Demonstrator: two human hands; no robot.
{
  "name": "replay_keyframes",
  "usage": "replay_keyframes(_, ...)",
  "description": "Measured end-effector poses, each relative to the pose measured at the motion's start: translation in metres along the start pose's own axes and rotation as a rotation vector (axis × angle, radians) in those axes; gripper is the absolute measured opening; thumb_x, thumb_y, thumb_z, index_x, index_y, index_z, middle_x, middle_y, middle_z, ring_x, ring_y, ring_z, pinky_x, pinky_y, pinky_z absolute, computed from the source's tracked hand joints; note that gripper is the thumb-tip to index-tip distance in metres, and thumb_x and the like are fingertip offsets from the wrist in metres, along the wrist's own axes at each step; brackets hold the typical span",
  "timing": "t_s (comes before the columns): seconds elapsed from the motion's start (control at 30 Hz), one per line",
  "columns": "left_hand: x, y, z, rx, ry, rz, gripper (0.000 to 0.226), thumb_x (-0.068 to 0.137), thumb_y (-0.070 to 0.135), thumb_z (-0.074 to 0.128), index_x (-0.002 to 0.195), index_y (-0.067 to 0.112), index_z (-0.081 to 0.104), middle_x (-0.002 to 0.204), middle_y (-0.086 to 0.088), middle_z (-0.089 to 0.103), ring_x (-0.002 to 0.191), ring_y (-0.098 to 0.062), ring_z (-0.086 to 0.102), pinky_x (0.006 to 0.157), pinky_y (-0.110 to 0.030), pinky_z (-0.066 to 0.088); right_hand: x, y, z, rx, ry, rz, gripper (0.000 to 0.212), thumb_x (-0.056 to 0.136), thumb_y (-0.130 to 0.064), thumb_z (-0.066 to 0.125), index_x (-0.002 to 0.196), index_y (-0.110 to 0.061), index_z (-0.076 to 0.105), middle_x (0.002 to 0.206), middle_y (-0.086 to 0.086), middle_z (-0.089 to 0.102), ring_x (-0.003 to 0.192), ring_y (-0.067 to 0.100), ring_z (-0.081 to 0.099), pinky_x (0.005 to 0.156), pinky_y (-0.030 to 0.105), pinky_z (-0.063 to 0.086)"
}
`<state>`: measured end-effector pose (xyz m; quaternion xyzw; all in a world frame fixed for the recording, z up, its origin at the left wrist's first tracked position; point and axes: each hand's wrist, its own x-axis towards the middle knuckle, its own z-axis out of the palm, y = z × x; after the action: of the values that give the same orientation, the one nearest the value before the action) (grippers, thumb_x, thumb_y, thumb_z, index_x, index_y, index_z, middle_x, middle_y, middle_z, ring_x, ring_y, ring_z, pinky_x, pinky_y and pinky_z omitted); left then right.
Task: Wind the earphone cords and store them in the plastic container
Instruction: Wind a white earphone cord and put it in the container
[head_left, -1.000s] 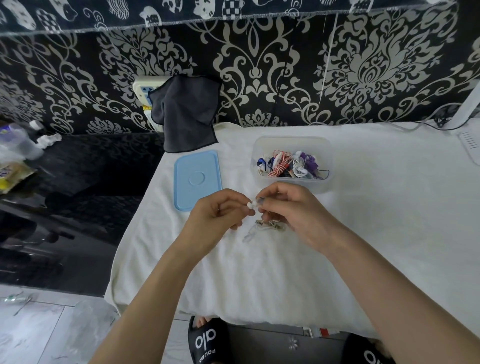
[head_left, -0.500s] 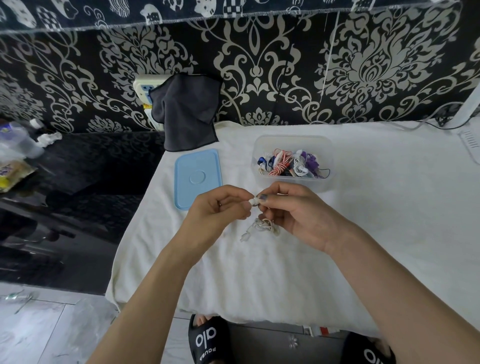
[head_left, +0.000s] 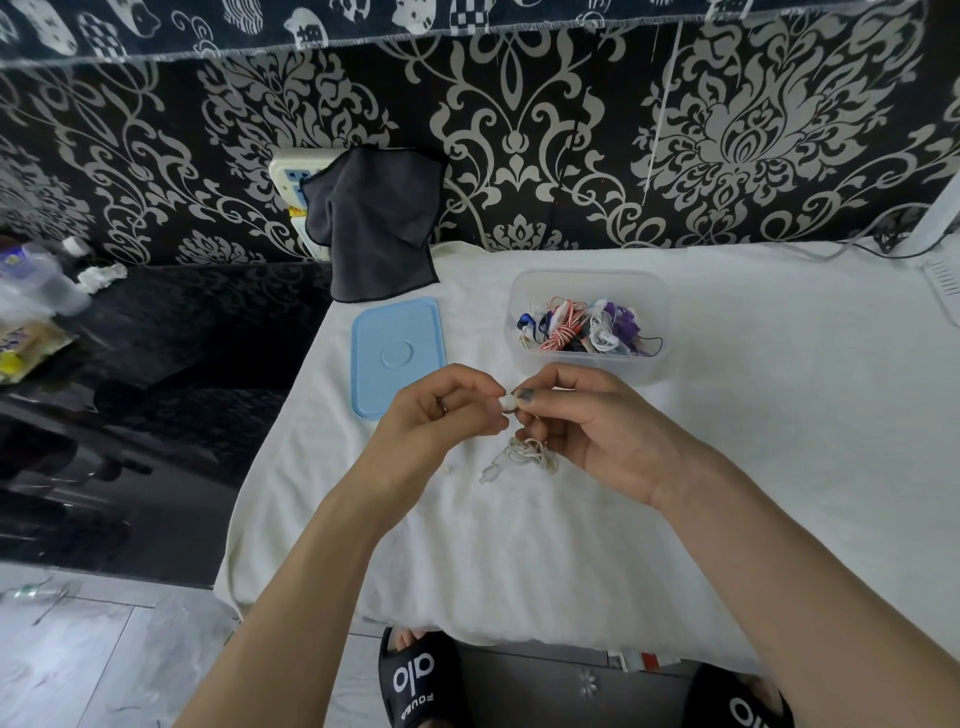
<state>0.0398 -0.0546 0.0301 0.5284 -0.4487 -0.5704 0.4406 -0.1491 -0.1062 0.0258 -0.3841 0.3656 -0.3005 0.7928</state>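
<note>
Cord bundle lifted slightly since earlier; left hand and right hand both pinch white earphone.

One clear rectangular plastic container stands on the white-covered counter, and one light blue flat plastic lid lies beside it. One loose white earphone cord hangs between two bare hands, the left hand and the right hand. Inside the container the wound cords tangle together; perhaps five or six, though the count cannot be told surely. One dark grey cloth hangs at the wall. Two black slippers show below.
</note>
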Motion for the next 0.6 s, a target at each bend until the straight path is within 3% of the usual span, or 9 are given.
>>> replay_keyframes(0.23,0.001,0.006,0.008,-0.218,-0.023,-0.134,0.005,0.09,0.006,0.063,0.09,0.01,0.067,0.093,-0.014,0.07,0.092,-0.025,0.067,0.088,-0.027,0.056,0.0,0.001,0.002,0.052,-0.006,0.024,0.004,0.091,0.0,0.062,0.089,-0.001,0.065,0.073,0.008,0.063,0.058,0.013,0.056,0.061,0.024,0.051)
replay_keyframes(0.33,0.001,0.007,0.011,-0.188,0.023,-0.101,0.014,0.099,0.002,0.055,0.093,0.008,0.066,0.092,-0.012,0.072,0.09,-0.022,0.069,0.088,-0.026,0.057,0.001,0.0,0.001,0.099,0.006,0.048,0.004,0.092,-0.001,0.061,0.091,-0.002,0.065,0.073,0.007,0.063,0.059,0.013,0.056,0.062,0.024,0.052)
replay_keyframes(0.47,0.001,0.005,0.014,-0.083,0.081,-0.01,0.01,0.099,0.002,0.057,0.096,0.004,0.065,0.089,-0.011,0.072,0.087,-0.021,0.07,0.089,-0.029,0.057,0.001,-0.001,0.002,0.132,0.005,0.069,0.007,0.092,-0.001,0.062,0.087,-0.005,0.066,0.073,0.006,0.064,0.06,0.013,0.056,0.065,0.026,0.053)
replay_keyframes(0.6,0.002,0.006,0.015,-0.054,0.102,0.012,0.012,0.101,0.004,0.054,0.1,0.002,0.066,0.09,-0.011,0.073,0.086,-0.021,0.07,0.087,-0.029,0.058,0.0,-0.002,0.003,0.181,0.016,0.123,0.009,0.093,-0.003,0.062,0.086,-0.008,0.066,0.073,0.004,0.064,0.06,0.01,0.058,0.058,0.022,0.052)
